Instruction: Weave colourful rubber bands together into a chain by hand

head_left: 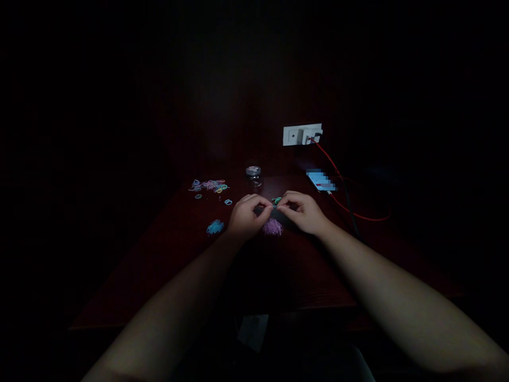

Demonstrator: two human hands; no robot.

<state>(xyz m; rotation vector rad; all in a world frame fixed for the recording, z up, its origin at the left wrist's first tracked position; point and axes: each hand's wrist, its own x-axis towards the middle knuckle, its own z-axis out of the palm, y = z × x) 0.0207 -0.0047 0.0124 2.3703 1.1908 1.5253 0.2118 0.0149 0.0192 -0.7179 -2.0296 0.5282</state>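
Observation:
My left hand [250, 213] and my right hand [301, 211] meet above the dark red table [170, 270], each pinched at thumb and forefinger. Something small and thin lies between the fingertips, too dim to make out. Just below them is a pile of purple bands [272, 227]. Green bands [277, 201] show behind the fingertips. Left of my left hand sits a pile of blue bands [215, 227]. Farther back on the left are mixed coloured bands [209, 185], with a loose light blue band [228, 202] nearer.
A clear lidded jar [253, 174] stands behind my hands. At the back right lies a lit phone [320, 181], with a red cable [332, 162] running to the wall socket [302, 135]. A pale sheet [253, 331] shows below the table's front edge.

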